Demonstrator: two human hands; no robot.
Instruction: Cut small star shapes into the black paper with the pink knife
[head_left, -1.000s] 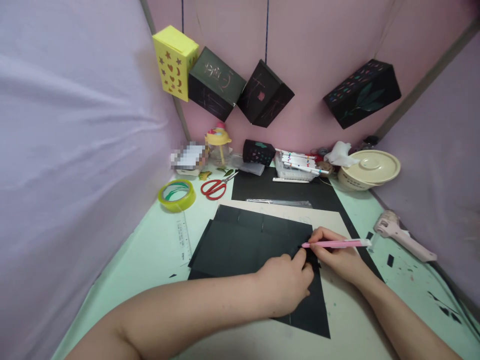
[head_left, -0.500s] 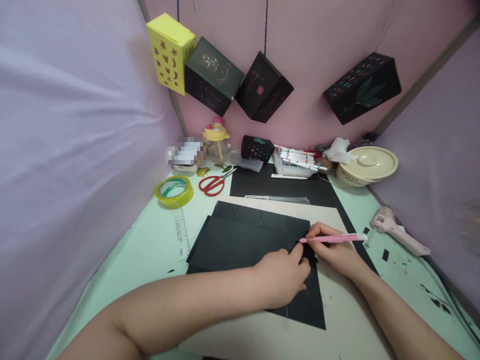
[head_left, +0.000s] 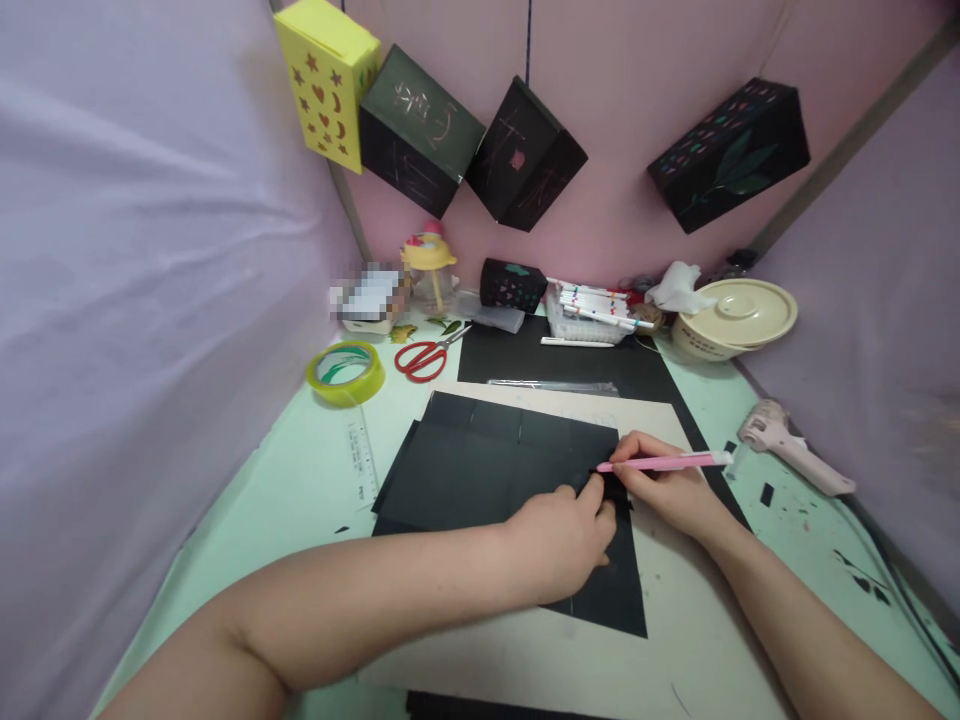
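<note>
Folded black card (head_left: 480, 460) lies on a pale board (head_left: 675, 610) in front of me. My left hand (head_left: 566, 540) rests on the right part of the card, fingers spread and pressing it down, with nothing held. In my right hand (head_left: 664, 490) is a slim pink pen-like tool (head_left: 667, 462), pinched near its front end. Its tip touches or nearly touches the card just beyond my left fingertips, close to the card's right edge. Short pale lines show on the card's upper part.
Red scissors (head_left: 424, 360), yellow-green tape (head_left: 345, 373) and a clear ruler (head_left: 360, 460) lie left. A box of markers (head_left: 592, 310) and a lidded cream bowl (head_left: 735, 320) stand behind. A pink glue gun (head_left: 795, 450) lies right. Black boxes (head_left: 529, 155) hang above.
The view has tilted slightly down, so the hanging boxes and table items sit higher in the picture. Both hands keep nearly the same place on the card, and the pink tool stays held.
</note>
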